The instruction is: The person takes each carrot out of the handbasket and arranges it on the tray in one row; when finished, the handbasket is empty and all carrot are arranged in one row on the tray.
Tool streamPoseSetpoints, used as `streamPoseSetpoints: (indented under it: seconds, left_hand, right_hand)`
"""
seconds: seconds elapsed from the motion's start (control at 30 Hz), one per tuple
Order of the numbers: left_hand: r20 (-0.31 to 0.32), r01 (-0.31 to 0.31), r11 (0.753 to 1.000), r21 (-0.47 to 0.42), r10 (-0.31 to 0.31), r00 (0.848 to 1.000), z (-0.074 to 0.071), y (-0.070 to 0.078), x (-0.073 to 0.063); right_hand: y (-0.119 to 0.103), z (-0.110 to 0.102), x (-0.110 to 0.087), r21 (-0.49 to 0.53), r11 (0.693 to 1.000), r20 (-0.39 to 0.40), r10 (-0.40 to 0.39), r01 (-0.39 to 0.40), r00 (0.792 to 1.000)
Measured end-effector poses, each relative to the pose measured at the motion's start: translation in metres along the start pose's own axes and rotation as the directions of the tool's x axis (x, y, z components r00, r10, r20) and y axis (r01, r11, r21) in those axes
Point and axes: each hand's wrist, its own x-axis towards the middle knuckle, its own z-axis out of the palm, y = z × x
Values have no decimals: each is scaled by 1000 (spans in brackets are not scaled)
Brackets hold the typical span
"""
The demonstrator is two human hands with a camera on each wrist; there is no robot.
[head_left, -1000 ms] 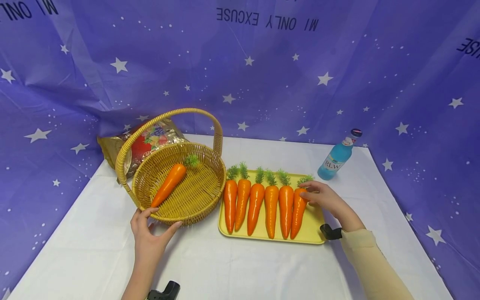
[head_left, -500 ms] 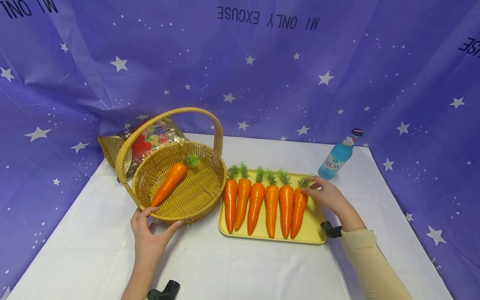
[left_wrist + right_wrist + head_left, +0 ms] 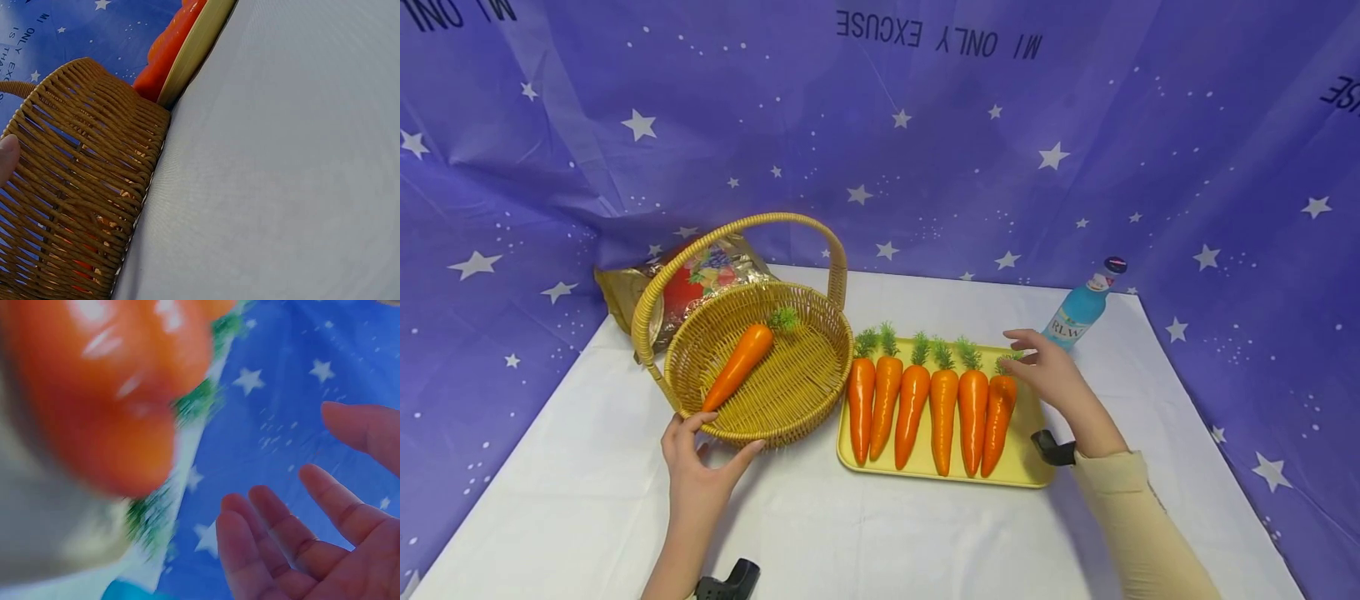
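My left hand touches the near side of a round wicker basket, thumb and fingers spread apart along its rim. In the left wrist view, one fingertip lies against the basket's woven wall. One toy carrot lies inside the basket. Several more carrots lie side by side on a yellow tray, green tops pointing away. My right hand hovers by the leafy top of the rightmost carrot. Its fingers are parted and hold nothing, as the right wrist view shows too.
A blue bottle stands behind the tray at the right, partly hidden by my right hand. Behind the basket leans a gold and red bag. A white cloth covers the table; a purple starry curtain surrounds it.
My right hand has lifted off the rightmost carrot and shifted slightly away from me, towards the bottle. The left hand, basket and carrots stay in place.
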Motion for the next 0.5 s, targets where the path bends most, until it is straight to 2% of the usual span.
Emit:
streamPoseSetpoints:
  seconds: [0.27,0.5]
  left_hand:
    - [-7,-10,1000,5,10,1000,0,0,1]
    - [0,-4,1000,7,4,1000,0,-2,1]
  right_hand:
    - [-50,14,9,81,993,33,-91,88,995]
    - [-96,32,17,120,978,74,-179,170,981]
